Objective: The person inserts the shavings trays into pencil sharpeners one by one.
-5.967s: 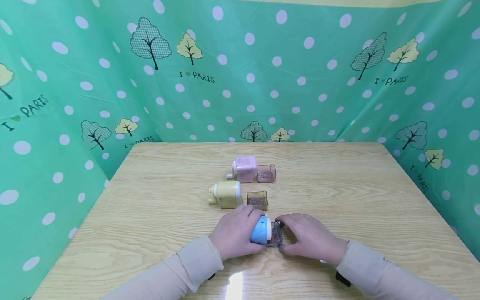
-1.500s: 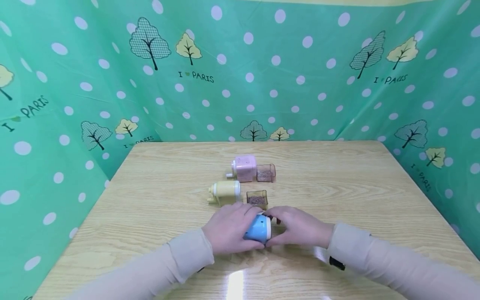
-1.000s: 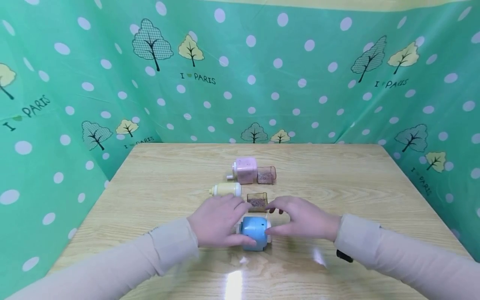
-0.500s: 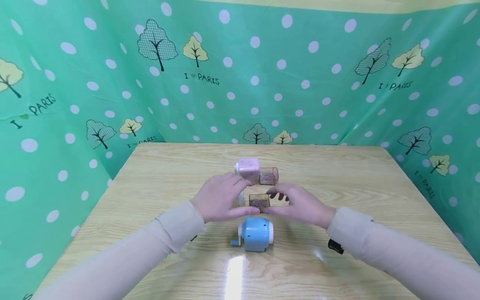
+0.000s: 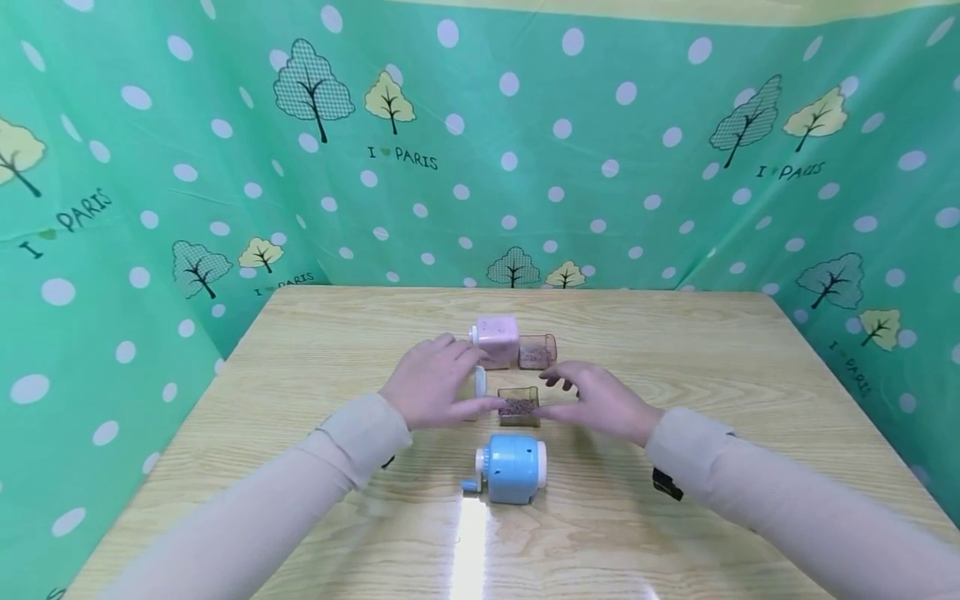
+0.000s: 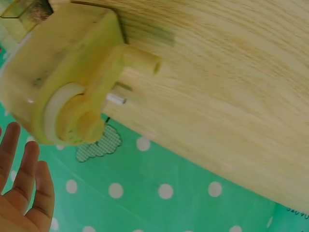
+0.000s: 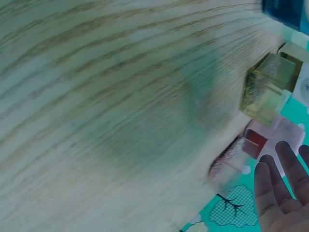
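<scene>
My left hand (image 5: 431,385) hovers over the yellow crank pencil sharpener (image 6: 60,58), hiding most of it in the head view. Its fingers are spread, and the thumb reaches across toward the yellow see-through shavings drawer (image 5: 519,419). From the right comes my right hand (image 5: 603,406), loosely spread, its thumb tip overlapping that drawer's right edge. The drawer holds dark shavings and lies just right of the sharpener body. Nearer to me stands the blue crank pencil sharpener (image 5: 513,468), untouched, with its crank to the left.
Behind the yellow sharpener stands a pink pencil sharpener (image 5: 498,332), partly covered by my left fingers. Its reddish see-through drawer (image 5: 537,352), with shavings inside, lies to its right. A green dotted cloth (image 5: 510,200) hangs beyond the wooden table (image 5: 360,508).
The dark see-through drawer has gone into the blue sharpener. Both hands have let go of that sharpener and moved away from me to the yellow sharpener and its drawer.
</scene>
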`<state>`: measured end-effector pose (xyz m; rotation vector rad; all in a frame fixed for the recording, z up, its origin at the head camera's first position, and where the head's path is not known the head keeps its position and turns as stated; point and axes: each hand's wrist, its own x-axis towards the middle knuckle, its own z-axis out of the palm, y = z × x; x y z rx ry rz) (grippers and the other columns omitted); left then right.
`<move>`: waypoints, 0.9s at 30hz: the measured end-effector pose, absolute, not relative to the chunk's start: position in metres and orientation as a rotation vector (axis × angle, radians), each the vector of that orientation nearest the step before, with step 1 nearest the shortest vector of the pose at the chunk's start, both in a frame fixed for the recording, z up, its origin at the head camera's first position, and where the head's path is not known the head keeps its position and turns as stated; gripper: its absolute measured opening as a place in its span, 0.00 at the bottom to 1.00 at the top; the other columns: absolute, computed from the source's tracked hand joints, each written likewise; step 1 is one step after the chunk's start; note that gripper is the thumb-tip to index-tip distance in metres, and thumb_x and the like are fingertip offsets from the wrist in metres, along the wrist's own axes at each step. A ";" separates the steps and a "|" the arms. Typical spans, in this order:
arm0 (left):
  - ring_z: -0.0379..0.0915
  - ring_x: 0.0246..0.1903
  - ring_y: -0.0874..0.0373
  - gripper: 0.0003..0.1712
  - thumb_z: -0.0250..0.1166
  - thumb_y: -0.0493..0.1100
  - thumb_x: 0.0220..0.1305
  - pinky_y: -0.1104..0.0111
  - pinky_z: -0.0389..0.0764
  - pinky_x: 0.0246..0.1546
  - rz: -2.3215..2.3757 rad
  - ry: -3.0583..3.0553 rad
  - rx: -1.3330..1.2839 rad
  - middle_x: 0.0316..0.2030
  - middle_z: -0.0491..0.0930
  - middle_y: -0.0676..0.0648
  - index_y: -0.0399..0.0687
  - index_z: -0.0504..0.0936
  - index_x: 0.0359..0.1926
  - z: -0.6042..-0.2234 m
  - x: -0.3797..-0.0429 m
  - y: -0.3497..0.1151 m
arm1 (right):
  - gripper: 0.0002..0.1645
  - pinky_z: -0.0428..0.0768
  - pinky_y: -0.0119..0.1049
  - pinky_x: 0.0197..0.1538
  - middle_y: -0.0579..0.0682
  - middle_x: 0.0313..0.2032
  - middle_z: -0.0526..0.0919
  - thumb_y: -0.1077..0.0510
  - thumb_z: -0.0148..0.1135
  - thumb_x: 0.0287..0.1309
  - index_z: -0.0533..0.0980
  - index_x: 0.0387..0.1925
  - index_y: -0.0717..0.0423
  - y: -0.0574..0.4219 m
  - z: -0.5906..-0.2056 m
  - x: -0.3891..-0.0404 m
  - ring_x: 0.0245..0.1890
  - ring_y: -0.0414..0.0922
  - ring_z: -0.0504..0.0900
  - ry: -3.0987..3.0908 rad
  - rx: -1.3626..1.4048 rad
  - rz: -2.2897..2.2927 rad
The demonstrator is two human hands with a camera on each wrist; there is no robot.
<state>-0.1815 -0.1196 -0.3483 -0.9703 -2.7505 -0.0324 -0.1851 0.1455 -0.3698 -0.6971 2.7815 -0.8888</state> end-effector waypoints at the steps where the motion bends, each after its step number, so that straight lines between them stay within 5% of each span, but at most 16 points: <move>1: 0.78 0.46 0.51 0.53 0.37 0.80 0.60 0.58 0.81 0.50 -0.033 -2.757 -0.960 0.49 0.85 0.44 0.42 0.82 0.58 -0.350 -0.182 -0.120 | 0.47 0.81 0.50 0.54 0.54 0.55 0.84 0.32 0.68 0.47 0.78 0.60 0.60 0.146 -0.371 -0.186 0.51 0.53 0.81 2.775 -0.676 -0.898; 13: 0.75 0.55 0.47 0.56 0.47 0.81 0.55 0.54 0.77 0.59 -0.069 -2.864 -0.879 0.58 0.81 0.42 0.41 0.75 0.67 -0.363 -0.186 -0.123 | 0.53 0.75 0.58 0.61 0.55 0.61 0.80 0.38 0.74 0.45 0.71 0.70 0.59 0.144 -0.398 -0.197 0.57 0.55 0.78 2.680 -0.556 -0.989; 27: 0.74 0.56 0.47 0.61 0.52 0.83 0.48 0.54 0.77 0.58 -0.099 -2.904 -0.821 0.59 0.79 0.42 0.42 0.73 0.69 -0.376 -0.192 -0.130 | 0.47 0.78 0.54 0.60 0.55 0.59 0.82 0.46 0.76 0.44 0.74 0.66 0.59 0.137 -0.405 -0.199 0.53 0.51 0.80 2.651 -0.575 -0.991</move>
